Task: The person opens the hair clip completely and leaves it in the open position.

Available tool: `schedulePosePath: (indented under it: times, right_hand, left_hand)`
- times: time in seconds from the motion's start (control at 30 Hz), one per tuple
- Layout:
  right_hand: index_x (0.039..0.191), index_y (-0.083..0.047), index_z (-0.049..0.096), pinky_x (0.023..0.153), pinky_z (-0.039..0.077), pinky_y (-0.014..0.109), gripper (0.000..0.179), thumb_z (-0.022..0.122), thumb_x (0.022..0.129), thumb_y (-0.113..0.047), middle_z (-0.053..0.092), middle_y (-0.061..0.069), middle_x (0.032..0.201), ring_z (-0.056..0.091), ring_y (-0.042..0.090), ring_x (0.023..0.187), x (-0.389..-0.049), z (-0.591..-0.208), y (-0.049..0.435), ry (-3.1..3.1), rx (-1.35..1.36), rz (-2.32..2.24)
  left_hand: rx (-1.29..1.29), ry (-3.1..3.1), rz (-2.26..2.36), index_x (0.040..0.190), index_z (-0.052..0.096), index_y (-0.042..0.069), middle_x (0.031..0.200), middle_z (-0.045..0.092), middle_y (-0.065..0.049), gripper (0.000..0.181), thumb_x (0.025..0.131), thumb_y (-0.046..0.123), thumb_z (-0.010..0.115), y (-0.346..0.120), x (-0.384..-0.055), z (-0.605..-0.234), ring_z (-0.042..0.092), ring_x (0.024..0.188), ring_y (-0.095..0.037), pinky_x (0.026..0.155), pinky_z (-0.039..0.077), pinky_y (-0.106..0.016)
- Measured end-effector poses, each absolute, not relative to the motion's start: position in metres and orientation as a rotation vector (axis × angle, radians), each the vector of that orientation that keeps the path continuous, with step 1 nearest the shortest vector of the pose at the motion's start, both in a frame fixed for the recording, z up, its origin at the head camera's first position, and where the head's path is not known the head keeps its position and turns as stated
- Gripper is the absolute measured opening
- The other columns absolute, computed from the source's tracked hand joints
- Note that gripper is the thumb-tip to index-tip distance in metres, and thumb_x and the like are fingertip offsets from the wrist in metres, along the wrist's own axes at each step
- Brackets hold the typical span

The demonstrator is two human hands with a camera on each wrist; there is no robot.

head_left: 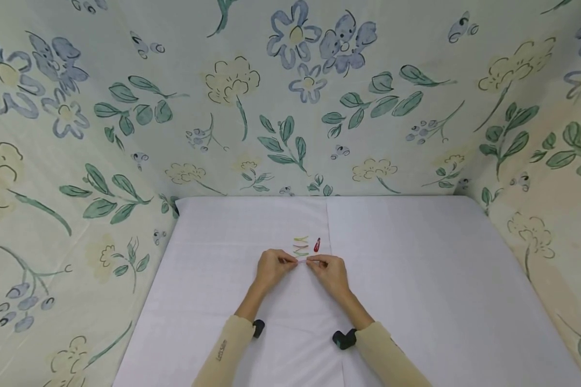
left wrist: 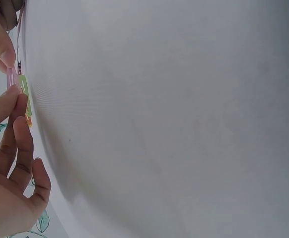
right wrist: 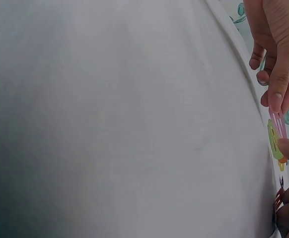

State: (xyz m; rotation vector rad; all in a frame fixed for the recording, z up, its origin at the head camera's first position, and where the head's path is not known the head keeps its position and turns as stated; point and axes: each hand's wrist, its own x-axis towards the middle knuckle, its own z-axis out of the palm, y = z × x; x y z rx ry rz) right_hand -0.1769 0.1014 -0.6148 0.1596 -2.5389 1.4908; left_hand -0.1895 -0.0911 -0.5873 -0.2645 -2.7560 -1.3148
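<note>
We see the left hand (head_left: 273, 270) pinching one end of a pink clip (right wrist: 278, 125), the right hand (head_left: 331, 274) pinching the other, so it sits between the two sets of fingertips; we can't tell if it touches the cloth. Just beyond, we've got a green clip (right wrist: 273, 141), an orange clip (right wrist: 283, 160) and a yellow clip (head_left: 300, 238) in a column, red clip (head_left: 317, 245) to the right. All on a white cloth (head_left: 416, 279); floral fabric (head_left: 285, 97) behind and at both sides.
</note>
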Motion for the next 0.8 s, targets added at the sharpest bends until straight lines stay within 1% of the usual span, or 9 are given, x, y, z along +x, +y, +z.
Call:
schedulePosePath:
  times: [0.2,0.37,0.43,0.6,0.8]
  right_hand:
    - [0.098,-0.009,0.084,0.047,0.028,0.019,0.012,0.084,0.087,-0.013,0.047,-0.007,0.053,0.036,0.001,0.048,-0.1782,-0.6167,0.1019,-2.603,0.166,1.436]
    - [0.101,-0.008,0.083,0.047,0.027,0.019,0.015,0.083,0.087,-0.011,0.044,-0.008,0.053,0.034,0.001,0.048,-0.1778,-0.6143,0.1014,-2.647,0.172,1.404]
    - [0.102,-0.008,0.083,0.047,0.027,0.019,0.015,0.084,0.086,-0.011,0.044,-0.008,0.054,0.033,0.0,0.048,-0.1775,-0.6131,0.101,-2.658,0.166,1.402]
    - [0.101,-0.008,0.083,0.048,0.028,0.02,0.016,0.085,0.085,-0.01,0.045,-0.007,0.055,0.034,0.0,0.048,-0.1771,-0.6111,0.1004,-2.663,0.157,1.392]
    - [0.099,-0.007,0.083,0.049,0.028,0.019,0.016,0.085,0.084,-0.01,0.045,-0.007,0.055,0.035,0.001,0.049,-0.1782,-0.6116,0.1005,-2.667,0.153,1.376]
  left_hand:
    - [-0.249,-2.782,-1.322,0.08,0.084,0.013,0.078,0.078,-0.004,0.006,0.08,0.009,0.089,-0.0895,-0.1918,-0.5887,0.054,0.06,-0.003,0.055,0.042,-0.017]
    - [-0.268,-2.782,-1.321,0.08,0.084,0.011,0.08,0.079,-0.004,0.005,0.08,0.01,0.089,-0.0903,-0.1936,-0.5921,0.056,0.062,-0.003,0.057,0.045,-0.018]
    - [-0.273,-2.785,-1.32,0.081,0.084,0.01,0.08,0.079,-0.004,0.005,0.08,0.01,0.089,-0.0912,-0.194,-0.5936,0.057,0.063,-0.002,0.058,0.046,-0.019]
    - [-0.254,-2.791,-1.354,0.082,0.085,0.012,0.082,0.08,-0.004,0.005,0.08,0.01,0.089,-0.0925,-0.1955,-0.5956,0.059,0.065,-0.003,0.06,0.047,-0.018]
    - [-0.261,-2.791,-1.36,0.085,0.084,0.011,0.083,0.079,-0.004,0.005,0.081,0.01,0.088,-0.0926,-0.1969,-0.5961,0.058,0.067,-0.004,0.061,0.046,-0.018]
